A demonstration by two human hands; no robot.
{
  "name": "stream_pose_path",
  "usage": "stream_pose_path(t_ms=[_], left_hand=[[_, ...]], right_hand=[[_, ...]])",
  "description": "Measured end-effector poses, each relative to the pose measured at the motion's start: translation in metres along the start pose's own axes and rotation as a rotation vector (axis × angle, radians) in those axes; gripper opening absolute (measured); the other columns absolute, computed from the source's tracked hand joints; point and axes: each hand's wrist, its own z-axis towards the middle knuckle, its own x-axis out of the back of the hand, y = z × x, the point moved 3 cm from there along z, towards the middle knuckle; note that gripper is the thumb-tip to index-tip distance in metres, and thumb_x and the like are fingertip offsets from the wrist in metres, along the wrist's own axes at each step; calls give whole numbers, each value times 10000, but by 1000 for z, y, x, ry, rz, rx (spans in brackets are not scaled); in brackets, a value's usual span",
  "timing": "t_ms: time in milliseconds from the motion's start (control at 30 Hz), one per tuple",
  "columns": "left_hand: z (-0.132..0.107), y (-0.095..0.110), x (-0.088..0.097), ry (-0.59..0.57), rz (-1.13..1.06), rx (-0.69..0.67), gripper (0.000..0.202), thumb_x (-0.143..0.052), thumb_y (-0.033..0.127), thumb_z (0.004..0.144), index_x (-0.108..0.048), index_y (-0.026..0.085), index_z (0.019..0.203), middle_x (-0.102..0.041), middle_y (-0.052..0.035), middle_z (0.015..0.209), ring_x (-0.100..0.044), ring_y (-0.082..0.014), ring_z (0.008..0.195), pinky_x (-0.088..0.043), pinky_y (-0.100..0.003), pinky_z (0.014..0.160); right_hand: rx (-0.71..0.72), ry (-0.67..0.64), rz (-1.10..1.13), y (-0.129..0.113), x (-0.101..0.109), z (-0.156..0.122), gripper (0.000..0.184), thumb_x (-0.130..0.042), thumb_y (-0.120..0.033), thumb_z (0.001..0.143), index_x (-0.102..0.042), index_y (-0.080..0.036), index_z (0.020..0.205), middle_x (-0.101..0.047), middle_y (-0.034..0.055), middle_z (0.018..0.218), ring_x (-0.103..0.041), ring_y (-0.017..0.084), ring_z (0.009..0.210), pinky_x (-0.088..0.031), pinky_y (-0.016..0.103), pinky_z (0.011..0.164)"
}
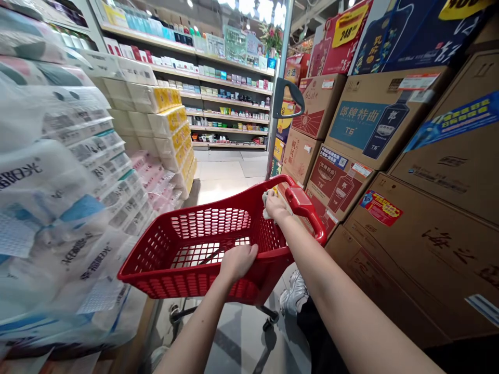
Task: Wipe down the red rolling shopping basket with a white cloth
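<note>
A red plastic shopping cart [187, 280] stands crosswise in front of me, its mesh basket showing nothing but a dark strip on the bottom. My left hand [238, 261] is closed over the near rim, fingers curled inside and partly hidden. Near the handle end, my right hand [276, 206] grips a crumpled greyish-white cloth [266, 204] against the basket's inner end wall. The cart's red handle [306, 208] rises just to the right of that hand. A small yellow bit shows by the right fingers; I cannot make out what it is.
Stacked cardboard boxes [368, 119] line the right side. Wrapped paper packs [89, 150] and yellow-white packs [171, 124] are piled at left. Behind, a glass door with a dark handle [289, 98] stands before product shelves [234, 78]. My shoe [293, 296] is beside the cart's wheels.
</note>
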Motion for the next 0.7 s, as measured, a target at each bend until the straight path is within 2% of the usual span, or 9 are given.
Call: stream_pose_path(t_ms=[100, 167, 300, 367, 500, 600, 700], left_hand=[[1, -1, 1, -1, 16, 21, 500, -177, 353, 905, -652, 205, 861, -690, -130, 910, -640, -286, 873, -418, -366, 705], [3, 0, 1, 1, 31, 21, 478, -188, 337, 903, -645, 200, 878, -687, -131, 912, -640, -289, 873, -421, -370, 701], [10, 3, -1, 33, 79, -23, 418, -219, 283, 899, -625, 200, 952, -680, -122, 928, -636, -276, 884, -424, -359, 712], [13, 4, -2, 49, 85, -18, 410, -224, 273, 899, -621, 195, 964, -677, -121, 937, -635, -267, 890, -425, -353, 725], [16, 4, -4, 56, 75, 17, 439, -202, 283, 898, -627, 187, 953, -675, -129, 991, -630, -279, 921, -430, -375, 750], [15, 5, -3, 48, 44, 48, 472, -187, 301, 898, -637, 176, 968, -675, -134, 1026, -625, -273, 958, -432, -367, 778], [11, 5, -2, 37, 1, 119, 524, -161, 339, 898, -655, 173, 943, -679, -132, 1035, -623, -275, 971, -439, -360, 778]], right_hand=[[1, 1, 43, 0, -4, 19, 615, -414, -135, 857, -175, -7, 1409, -171, 333, 1457, -509, 283, 1193, -413, 365, 939], [0, -21, 66, -1, -5, 25, 631, -418, -164, 865, -168, 7, 1419, -103, 343, 1471, -488, 316, 1211, -400, 406, 952], [-16, -97, 29, -2, -1, 20, 781, -564, -228, 818, -156, 43, 1427, -261, 369, 1405, -466, 345, 1220, -431, 445, 925], [-35, -132, -38, -3, 0, 10, 858, -611, -267, 796, -136, 72, 1425, -276, 395, 1380, -429, 383, 1239, -458, 495, 878], [13, -199, -201, -3, -5, -26, 992, -664, -316, 739, -84, 111, 1421, -156, 429, 1406, -300, 462, 1295, -468, 571, 826], [108, -249, -244, 2, -5, -62, 861, -594, -244, 769, -142, 76, 1429, -108, 349, 1468, -219, 434, 1342, -449, 540, 890], [100, -260, -146, 12, 3, -96, 775, -513, -223, 811, -149, 83, 1422, -247, 342, 1429, -312, 376, 1320, -437, 482, 931]])
